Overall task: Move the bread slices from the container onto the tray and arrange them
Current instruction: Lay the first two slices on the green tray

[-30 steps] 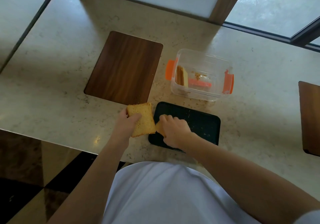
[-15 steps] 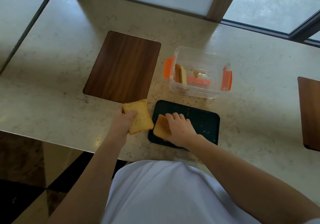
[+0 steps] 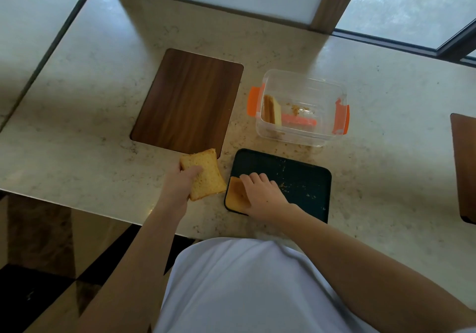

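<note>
Right hand (image 3: 262, 196) now lies flat, fingers spread, pressing a slice (image 3: 237, 195) onto the near-left corner of the tray (image 3: 304, 178); a second ago that slice was tilted under curled fingers, so it has just been laid down. Left hand (image 3: 180, 185) stays closed on a second slice (image 3: 204, 174), held above the tabletop (image 3: 77, 100) just left of the tray. Two or so slices (image 3: 271, 109) stand upright at the left end of the container (image 3: 301, 108). Judgement: first slice placed, second next.
</note>
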`<control>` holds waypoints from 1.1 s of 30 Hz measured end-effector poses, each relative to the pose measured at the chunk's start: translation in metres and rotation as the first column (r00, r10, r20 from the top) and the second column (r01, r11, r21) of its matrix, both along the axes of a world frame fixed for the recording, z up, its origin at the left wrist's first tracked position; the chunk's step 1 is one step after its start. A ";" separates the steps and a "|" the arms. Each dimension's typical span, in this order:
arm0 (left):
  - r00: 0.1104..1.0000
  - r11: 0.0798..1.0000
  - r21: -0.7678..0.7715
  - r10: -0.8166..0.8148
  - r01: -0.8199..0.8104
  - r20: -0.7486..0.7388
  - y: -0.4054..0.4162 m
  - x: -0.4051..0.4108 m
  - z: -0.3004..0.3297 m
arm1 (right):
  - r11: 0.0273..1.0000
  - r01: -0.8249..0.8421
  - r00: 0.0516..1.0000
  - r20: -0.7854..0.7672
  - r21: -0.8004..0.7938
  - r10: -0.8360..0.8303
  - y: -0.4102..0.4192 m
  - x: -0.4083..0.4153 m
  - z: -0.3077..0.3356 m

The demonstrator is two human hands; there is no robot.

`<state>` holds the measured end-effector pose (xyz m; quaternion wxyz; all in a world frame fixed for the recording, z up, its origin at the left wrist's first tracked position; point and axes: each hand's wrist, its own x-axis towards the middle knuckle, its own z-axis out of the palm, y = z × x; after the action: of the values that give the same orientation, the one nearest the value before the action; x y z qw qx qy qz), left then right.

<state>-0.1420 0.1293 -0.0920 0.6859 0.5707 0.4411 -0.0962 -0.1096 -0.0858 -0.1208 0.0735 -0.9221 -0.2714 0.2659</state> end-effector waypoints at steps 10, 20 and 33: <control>0.996 0.996 -0.027 -0.087 0.088 0.010 -0.007 0.011 0.009 | 0.823 0.515 0.850 -0.272 0.239 -0.452 -0.013 0.033 0.024; 0.947 0.924 -0.214 -0.296 0.318 0.128 -0.065 0.058 0.034 | 0.441 0.862 0.432 -0.816 0.250 -0.383 -0.051 0.069 0.059; 0.884 0.844 -0.265 -0.437 0.467 0.164 -0.070 0.076 0.032 | 0.098 0.978 0.206 -0.939 0.185 -0.277 -0.064 0.064 0.055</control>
<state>-0.0655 0.0596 -0.0596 0.7421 0.5531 0.2406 -0.2922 -0.0459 -0.1500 -0.0658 0.7003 -0.5808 0.1951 0.3663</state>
